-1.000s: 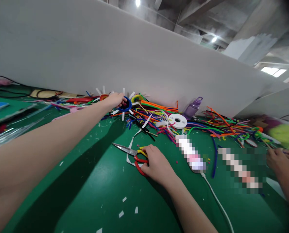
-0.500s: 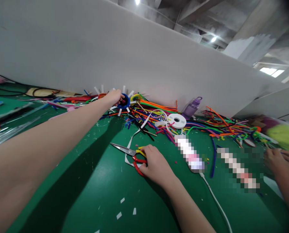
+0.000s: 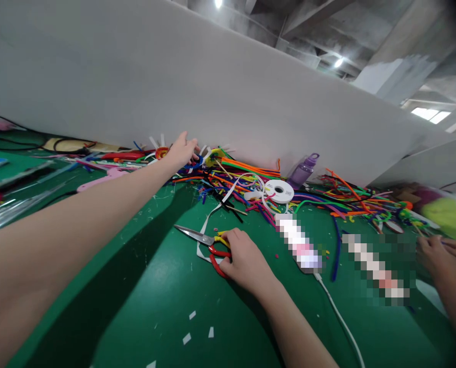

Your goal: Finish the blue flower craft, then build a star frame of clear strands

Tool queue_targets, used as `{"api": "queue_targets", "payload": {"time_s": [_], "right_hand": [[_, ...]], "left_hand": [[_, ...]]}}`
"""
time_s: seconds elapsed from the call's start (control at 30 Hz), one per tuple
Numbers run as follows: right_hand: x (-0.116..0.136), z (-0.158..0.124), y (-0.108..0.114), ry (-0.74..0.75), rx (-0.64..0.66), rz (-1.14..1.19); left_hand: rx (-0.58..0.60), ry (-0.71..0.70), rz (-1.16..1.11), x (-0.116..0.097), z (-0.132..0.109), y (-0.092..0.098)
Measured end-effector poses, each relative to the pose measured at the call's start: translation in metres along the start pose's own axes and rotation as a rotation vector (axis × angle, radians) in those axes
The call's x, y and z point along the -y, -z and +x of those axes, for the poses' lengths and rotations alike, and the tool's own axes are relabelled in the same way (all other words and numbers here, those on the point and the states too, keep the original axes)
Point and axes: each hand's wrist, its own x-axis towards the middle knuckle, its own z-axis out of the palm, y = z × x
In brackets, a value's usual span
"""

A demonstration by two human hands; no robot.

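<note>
Two hands were busy at once when I stood by that green table (image 3: 154, 286). The left hand (image 3: 182, 151) was stretched way out to the back, fingers laid over the blue ring (image 3: 195, 163). I couldn't tell if it had actually closed on it or was just lying on top. The right hand (image 3: 245, 260) was curled round the red handles of the scissors (image 3: 207, 239), which lay flat on the table, blades together, tips pointing left.

B: Where was the ring exactly?

A: Right at the foot of the white partition (image 3: 174, 87), at the left end of the pipe cleaner pile (image 3: 243, 176). It was a fuzzy blue loop with white strips poking out all round like spokes, and an orange ring (image 3: 162, 152) sat just beside it.

B: I'd have pinched the loop itself, not the strips, since they looked flimsy. Then straight up, I reckon, so nothing snagged the pile. Scissors were best kept flat and closed, too, with a co-worker's hand (image 3: 434, 253) at the right edge.
</note>
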Motion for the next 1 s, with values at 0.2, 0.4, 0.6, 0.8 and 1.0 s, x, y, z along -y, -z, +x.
{"api": "queue_targets", "payload": {"time_s": [0.2,0.4,0.6,0.8,1.0], "right_hand": [[0.000,0.000,-0.001,0.007,0.002,-0.009],[0.000,-0.001,-0.003,0.022,-0.020,-0.008],[0.000,-0.001,-0.002,0.033,-0.029,-0.021],[0.000,-0.002,-0.003,0.145,-0.076,0.031],[-0.007,0.002,-0.003,0.115,-0.202,0.169]], "left_hand": [[-0.021,-0.262,0.068,-0.005,-0.017,0.006],[0.239,-0.492,0.429,0.011,-0.078,0.015],[0.530,-0.637,0.608,0.035,-0.160,0.018],[0.503,-0.605,0.668,0.037,-0.203,0.025],[0.412,-0.601,0.696,0.051,-0.223,0.030]]}}
